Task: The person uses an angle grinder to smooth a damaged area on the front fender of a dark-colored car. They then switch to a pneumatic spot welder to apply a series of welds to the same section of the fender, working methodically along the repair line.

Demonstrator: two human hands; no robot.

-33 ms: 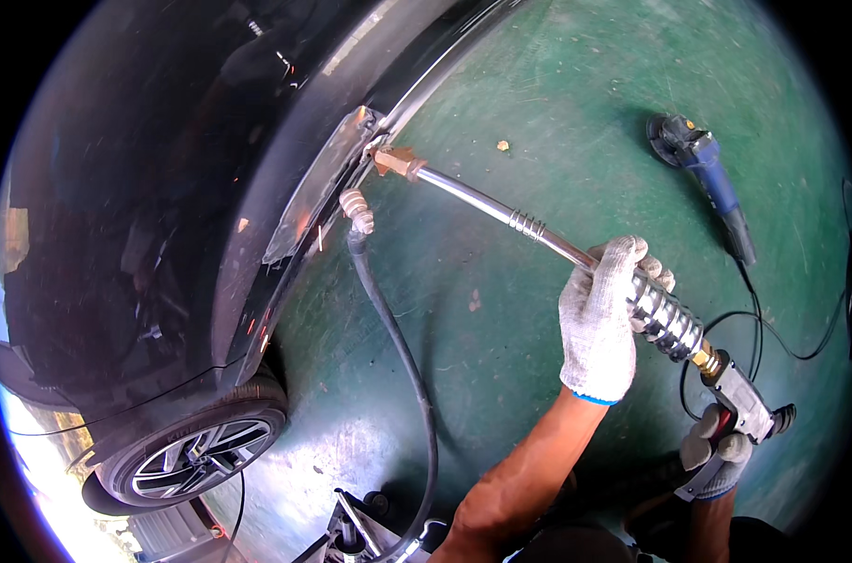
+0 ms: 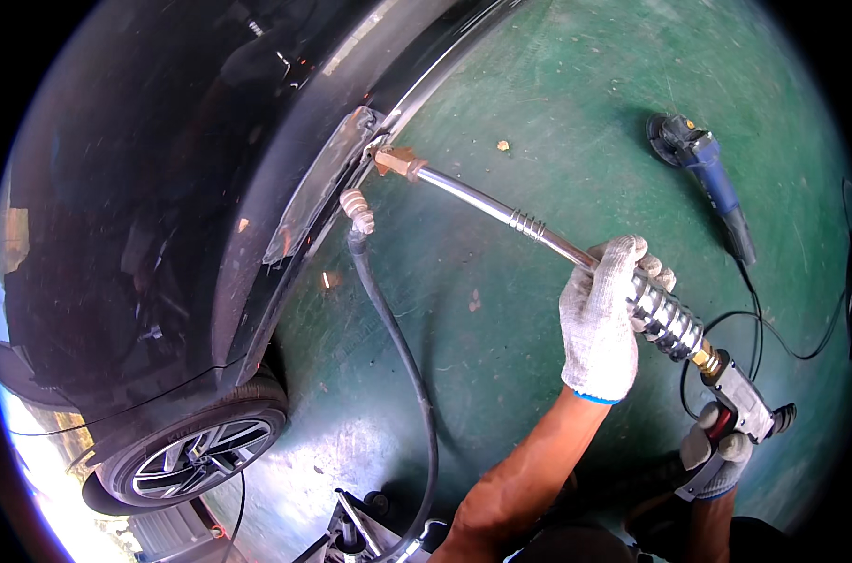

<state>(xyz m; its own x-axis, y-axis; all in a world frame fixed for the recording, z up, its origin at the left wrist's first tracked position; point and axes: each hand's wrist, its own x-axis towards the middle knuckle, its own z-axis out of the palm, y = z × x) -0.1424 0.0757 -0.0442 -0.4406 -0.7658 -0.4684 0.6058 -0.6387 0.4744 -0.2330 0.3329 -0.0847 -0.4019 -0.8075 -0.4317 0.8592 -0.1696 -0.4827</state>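
Observation:
With both hands in white knit gloves, I hold a slide-hammer dent puller [image 2: 482,208]. My left hand [image 2: 600,319] is wrapped round it at the ribbed metal weight [image 2: 668,314]. My right hand [image 2: 715,455] is closed on its pistol-shaped handle [image 2: 743,403], beside a red part. The far tip, a coppery brown end piece [image 2: 395,161], touches the lower edge of the car's dark side panel [image 2: 234,188]. A bare, scraped strip [image 2: 323,188] runs along the sill there. Just below that tip, a copper-coloured clamp [image 2: 357,208] on a thick cable [image 2: 388,324] meets the sill.
A blue angle grinder [image 2: 712,178] lies on the green floor [image 2: 520,375] at the right, its thin black cord [image 2: 801,355] looping nearby. The car's wheel [image 2: 201,455] is at the lower left. Metal equipment [image 2: 356,525] stands at the bottom, where the thick cable leads.
Orange glints along the sill edge have gone, and a small bright spark now shows over the floor below the clamp. Both hands and the dent puller look unmoved.

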